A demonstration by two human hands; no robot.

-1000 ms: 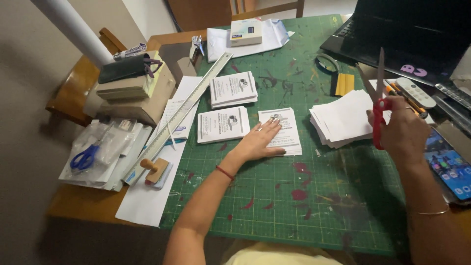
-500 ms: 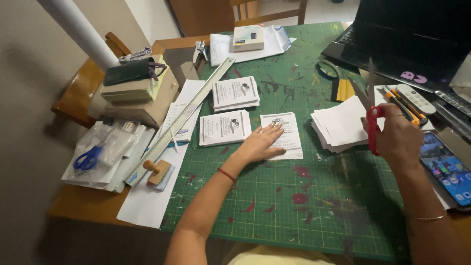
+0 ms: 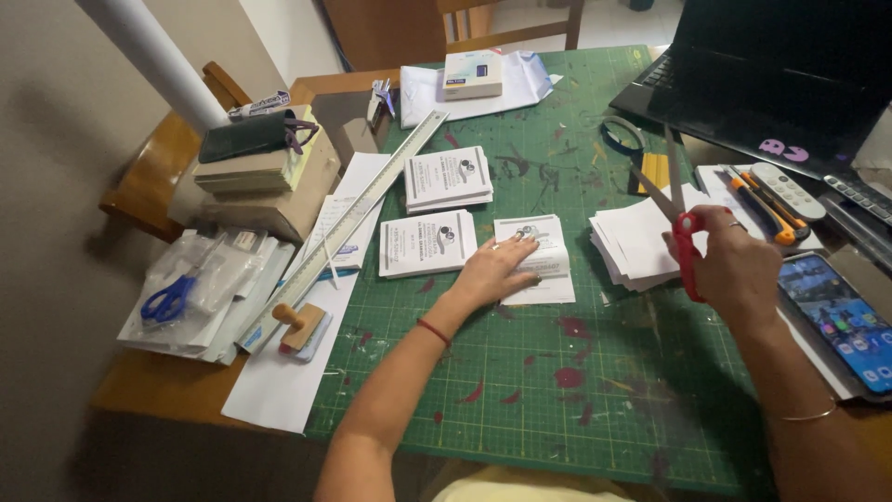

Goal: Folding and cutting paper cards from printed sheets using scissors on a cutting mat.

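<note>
Left hand lies flat, fingers spread, pinning a thin printed slip on the green mat; light and floppy, best pinched at a free edge. Right hand grips red scissors, blades parted, above the paper stack, with 2 stiffer card piles farther left.

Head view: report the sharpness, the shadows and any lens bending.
Head view: mostly sharp, print on the white card under the left hand too small to read; right hand with red scissors slightly soft; soft shadows lie below both arms on the green cutting mat; the long ruler looks nearly straight, so little bending.
</note>
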